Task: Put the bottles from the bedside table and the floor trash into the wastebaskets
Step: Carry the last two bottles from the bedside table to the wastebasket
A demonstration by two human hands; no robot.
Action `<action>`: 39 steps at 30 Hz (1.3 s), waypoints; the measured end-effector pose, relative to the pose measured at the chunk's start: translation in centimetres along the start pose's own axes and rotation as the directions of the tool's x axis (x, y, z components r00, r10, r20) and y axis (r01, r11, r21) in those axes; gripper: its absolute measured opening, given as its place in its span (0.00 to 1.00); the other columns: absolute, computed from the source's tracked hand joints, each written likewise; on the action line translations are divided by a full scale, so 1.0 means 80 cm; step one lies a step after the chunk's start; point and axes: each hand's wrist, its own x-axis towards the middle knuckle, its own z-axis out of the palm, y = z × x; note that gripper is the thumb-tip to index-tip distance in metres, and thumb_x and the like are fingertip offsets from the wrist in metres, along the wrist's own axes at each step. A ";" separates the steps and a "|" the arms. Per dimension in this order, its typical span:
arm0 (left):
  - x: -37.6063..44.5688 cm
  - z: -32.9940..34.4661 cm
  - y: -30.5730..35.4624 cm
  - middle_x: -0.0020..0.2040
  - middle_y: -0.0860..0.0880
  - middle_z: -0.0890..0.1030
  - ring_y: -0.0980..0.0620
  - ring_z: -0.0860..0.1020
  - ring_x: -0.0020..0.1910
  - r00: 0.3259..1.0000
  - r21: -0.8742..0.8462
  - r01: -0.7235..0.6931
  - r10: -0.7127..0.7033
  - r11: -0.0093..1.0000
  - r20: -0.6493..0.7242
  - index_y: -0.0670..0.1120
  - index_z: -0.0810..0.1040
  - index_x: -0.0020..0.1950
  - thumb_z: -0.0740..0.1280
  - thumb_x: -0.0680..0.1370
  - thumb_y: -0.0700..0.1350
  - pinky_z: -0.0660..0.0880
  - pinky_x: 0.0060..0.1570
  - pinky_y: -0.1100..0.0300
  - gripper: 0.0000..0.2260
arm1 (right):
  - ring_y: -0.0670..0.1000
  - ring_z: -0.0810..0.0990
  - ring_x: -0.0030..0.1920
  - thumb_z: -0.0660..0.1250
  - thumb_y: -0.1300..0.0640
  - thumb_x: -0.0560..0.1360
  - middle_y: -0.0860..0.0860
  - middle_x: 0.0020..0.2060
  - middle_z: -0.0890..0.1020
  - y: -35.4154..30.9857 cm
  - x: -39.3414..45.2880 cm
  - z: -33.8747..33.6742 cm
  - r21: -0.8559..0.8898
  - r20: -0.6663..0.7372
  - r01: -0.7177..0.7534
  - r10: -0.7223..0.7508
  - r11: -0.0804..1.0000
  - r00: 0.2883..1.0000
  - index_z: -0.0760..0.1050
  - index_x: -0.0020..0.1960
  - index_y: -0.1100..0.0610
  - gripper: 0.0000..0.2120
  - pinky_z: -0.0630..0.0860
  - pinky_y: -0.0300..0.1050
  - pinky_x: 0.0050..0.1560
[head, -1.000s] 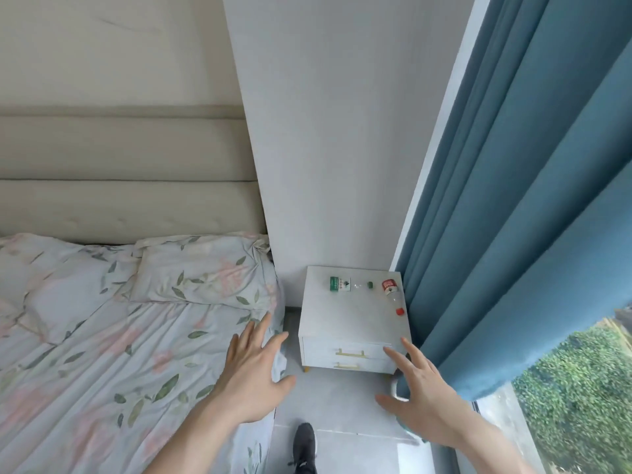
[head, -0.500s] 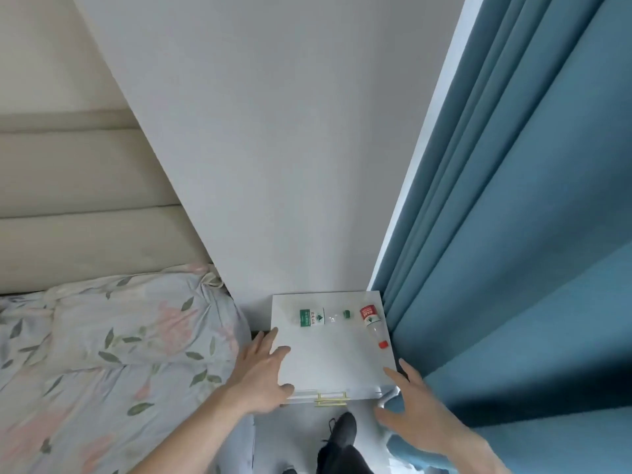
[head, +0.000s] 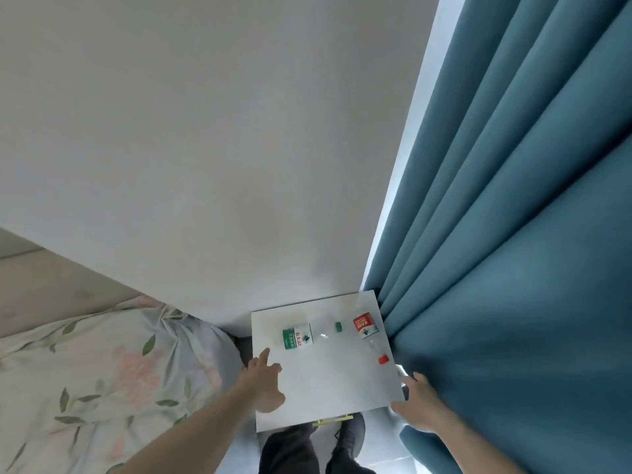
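A white bedside surface (head: 328, 381) sits in the corner between a plain pale wall (head: 222, 148) and heavy blue curtains (head: 513, 234), whose folds press right against its right edge. To its left, a flowered pillow (head: 113, 364) on the bed crowds the narrow gap.

Two clear bottles lie on their sides toward the back of the surface. The green-label bottle (head: 299, 335) lies across it, its green cap (head: 338, 327) pointing right. The red-label bottle (head: 366, 328) lies just beside the curtains, its red cap (head: 383, 359) pointing toward the person. The two are apart.

The left hand (head: 265, 384) reaches over the surface's left side, fingers (head: 262, 358) loosely spread and holding nothing; its forefinger points at the green-label bottle, near it but short of touching. The right hand (head: 419, 403) hovers at the front right corner beside the curtains, fingers relaxed and empty.

Below the front edge show a brass drawer handle (head: 333, 420), dark trousers (head: 290, 453) and a dark shoe (head: 349, 443). The clear bottle bodies are hard to make out against the white top. No wastebasket is clearly in view.
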 end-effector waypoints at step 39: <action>0.181 -0.033 -0.043 0.43 0.54 0.85 0.52 0.85 0.42 0.987 -0.229 -0.138 0.152 0.964 0.047 0.50 0.81 0.38 0.79 0.60 0.51 0.84 0.45 0.51 0.12 | 0.47 0.80 0.50 0.69 0.53 0.79 0.51 0.58 0.71 -0.010 0.174 0.179 0.417 -0.141 -0.154 0.232 0.895 0.963 0.72 0.60 0.43 0.12 0.80 0.40 0.56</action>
